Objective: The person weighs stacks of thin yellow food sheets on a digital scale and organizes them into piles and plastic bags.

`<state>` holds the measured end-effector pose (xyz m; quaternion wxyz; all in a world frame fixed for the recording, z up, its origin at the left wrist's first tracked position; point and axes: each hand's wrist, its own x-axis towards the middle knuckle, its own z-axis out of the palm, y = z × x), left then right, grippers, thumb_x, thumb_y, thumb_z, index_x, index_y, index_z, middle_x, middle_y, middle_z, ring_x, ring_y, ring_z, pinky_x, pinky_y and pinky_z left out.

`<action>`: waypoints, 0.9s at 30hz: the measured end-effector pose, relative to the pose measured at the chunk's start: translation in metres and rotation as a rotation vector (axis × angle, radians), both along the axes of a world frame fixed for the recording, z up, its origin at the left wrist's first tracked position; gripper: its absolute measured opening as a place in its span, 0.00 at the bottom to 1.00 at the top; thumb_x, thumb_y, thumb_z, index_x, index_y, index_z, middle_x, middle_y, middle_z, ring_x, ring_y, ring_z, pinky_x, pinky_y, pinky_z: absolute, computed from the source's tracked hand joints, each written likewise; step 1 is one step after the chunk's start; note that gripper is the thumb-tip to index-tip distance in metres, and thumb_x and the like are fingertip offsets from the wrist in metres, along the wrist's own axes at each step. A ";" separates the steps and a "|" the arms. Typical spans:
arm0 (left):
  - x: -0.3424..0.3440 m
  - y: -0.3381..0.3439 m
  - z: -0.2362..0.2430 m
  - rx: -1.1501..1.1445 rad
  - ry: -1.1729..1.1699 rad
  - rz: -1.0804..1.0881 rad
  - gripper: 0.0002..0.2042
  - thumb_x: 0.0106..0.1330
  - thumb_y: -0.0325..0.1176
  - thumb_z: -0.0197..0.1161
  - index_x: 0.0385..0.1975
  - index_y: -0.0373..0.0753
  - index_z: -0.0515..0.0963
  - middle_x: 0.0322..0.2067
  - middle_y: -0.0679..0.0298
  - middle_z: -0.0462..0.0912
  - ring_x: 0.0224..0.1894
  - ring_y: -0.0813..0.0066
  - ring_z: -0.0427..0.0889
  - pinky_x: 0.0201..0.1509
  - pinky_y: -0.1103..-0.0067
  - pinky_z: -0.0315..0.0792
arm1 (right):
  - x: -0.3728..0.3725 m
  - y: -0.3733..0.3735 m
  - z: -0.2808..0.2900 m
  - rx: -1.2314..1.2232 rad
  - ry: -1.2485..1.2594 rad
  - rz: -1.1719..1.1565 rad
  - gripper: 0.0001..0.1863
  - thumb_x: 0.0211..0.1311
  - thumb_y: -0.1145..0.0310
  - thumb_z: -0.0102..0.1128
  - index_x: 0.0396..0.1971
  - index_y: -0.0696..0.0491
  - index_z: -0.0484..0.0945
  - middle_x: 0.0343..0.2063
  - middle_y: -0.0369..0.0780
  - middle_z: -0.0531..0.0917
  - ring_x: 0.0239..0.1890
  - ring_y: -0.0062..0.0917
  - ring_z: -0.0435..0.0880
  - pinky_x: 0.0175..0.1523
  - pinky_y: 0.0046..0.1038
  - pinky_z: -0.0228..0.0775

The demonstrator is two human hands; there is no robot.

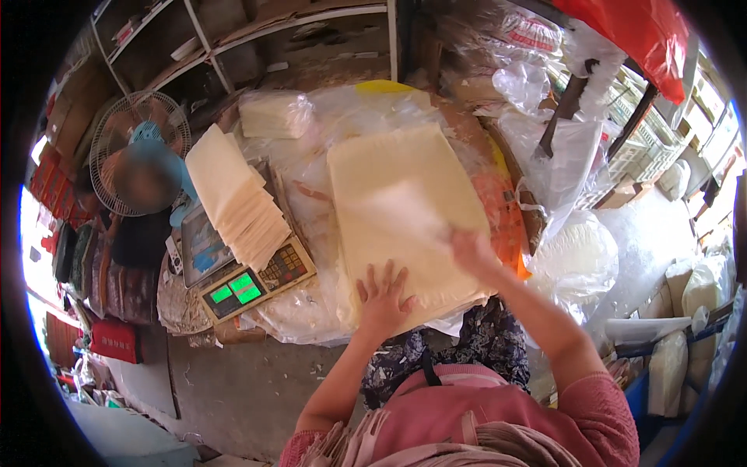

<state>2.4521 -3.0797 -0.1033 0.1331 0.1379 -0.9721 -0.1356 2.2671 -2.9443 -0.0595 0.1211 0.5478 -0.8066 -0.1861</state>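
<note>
A thick stack of cream-coloured thin sheets [362, 163] lies before me on the plastic-covered table. My left hand [381, 300] presses flat on its near left corner, fingers spread, holding nothing. Over the stack's right part, my right hand [471, 253] is smeared by motion, its fingers closed around the end of a pale, whitish thing [412, 212]. That thing reaches left over the top sheet, too blurred for me to name. To the left stands a digital scale [261, 282] with lit green displays. A fanned pile of cream sheets [233, 191] rests on its pan.
A plastic-wrapped cream bundle [272, 114] sits at the table's back. A caged electric fan [140, 152] stands at the far left. Shelving [303, 31] lines the back. Clear plastic bags [572, 167] and orange plastic [498, 202] crowd the right side.
</note>
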 end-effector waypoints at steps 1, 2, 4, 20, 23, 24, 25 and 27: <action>0.002 -0.002 -0.006 -0.003 -0.009 -0.005 0.28 0.60 0.50 0.57 0.60 0.49 0.65 0.64 0.57 0.57 0.66 0.43 0.51 0.64 0.46 0.46 | -0.012 -0.001 0.057 -0.473 -0.338 -0.056 0.21 0.56 0.73 0.47 0.52 0.53 0.73 0.47 0.41 0.79 0.41 0.30 0.79 0.45 0.36 0.71; 0.002 -0.003 -0.008 0.036 -0.009 -0.020 0.29 0.60 0.51 0.57 0.61 0.49 0.63 0.65 0.58 0.54 0.66 0.42 0.48 0.63 0.43 0.44 | -0.021 0.000 0.107 -0.951 -0.667 -0.109 0.22 0.51 0.78 0.49 0.49 0.56 0.74 0.45 0.40 0.81 0.39 0.26 0.81 0.41 0.27 0.74; 0.002 -0.004 -0.006 0.077 -0.007 -0.033 0.30 0.60 0.52 0.56 0.62 0.50 0.62 0.67 0.59 0.51 0.67 0.40 0.45 0.62 0.40 0.43 | -0.024 0.001 0.157 -1.147 -0.560 0.064 0.19 0.52 0.79 0.50 0.47 0.57 0.75 0.39 0.42 0.81 0.42 0.33 0.80 0.42 0.26 0.75; 0.043 -0.093 -0.005 0.546 0.209 -0.233 0.12 0.56 0.15 0.56 0.39 0.35 0.77 0.38 0.63 0.83 0.44 0.69 0.80 0.55 0.70 0.68 | 0.009 0.085 0.087 -0.175 -1.585 0.206 0.23 0.64 0.66 0.51 0.59 0.55 0.66 0.49 0.44 0.77 0.52 0.33 0.76 0.54 0.32 0.69; 0.041 -0.087 0.009 0.815 0.279 0.010 0.10 0.59 0.16 0.54 0.38 0.33 0.78 0.34 0.62 0.83 0.38 0.76 0.80 0.42 0.78 0.75 | -0.036 0.116 0.086 -0.625 -2.302 0.174 0.29 0.61 0.61 0.58 0.61 0.55 0.64 0.49 0.46 0.77 0.54 0.26 0.74 0.56 0.26 0.65; 0.039 -0.088 0.011 0.927 0.253 0.119 0.09 0.60 0.18 0.54 0.39 0.33 0.77 0.33 0.61 0.83 0.37 0.77 0.80 0.43 0.78 0.75 | -0.038 0.113 0.077 -0.619 -2.306 0.178 0.29 0.61 0.61 0.58 0.61 0.55 0.64 0.49 0.46 0.77 0.54 0.26 0.74 0.56 0.26 0.65; 0.034 -0.089 0.014 1.040 0.230 0.222 0.09 0.61 0.20 0.54 0.39 0.32 0.77 0.31 0.60 0.83 0.36 0.77 0.80 0.43 0.78 0.75 | -0.039 0.110 0.067 -0.791 -2.117 0.154 0.29 0.60 0.60 0.59 0.58 0.56 0.66 0.46 0.46 0.79 0.51 0.26 0.76 0.52 0.26 0.67; 0.021 -0.092 0.016 1.033 0.200 0.263 0.08 0.61 0.24 0.56 0.39 0.32 0.77 0.30 0.58 0.82 0.33 0.74 0.81 0.41 0.78 0.75 | -0.047 0.093 0.043 -0.948 -1.920 0.138 0.28 0.58 0.58 0.61 0.56 0.57 0.69 0.43 0.46 0.80 0.47 0.26 0.79 0.49 0.25 0.69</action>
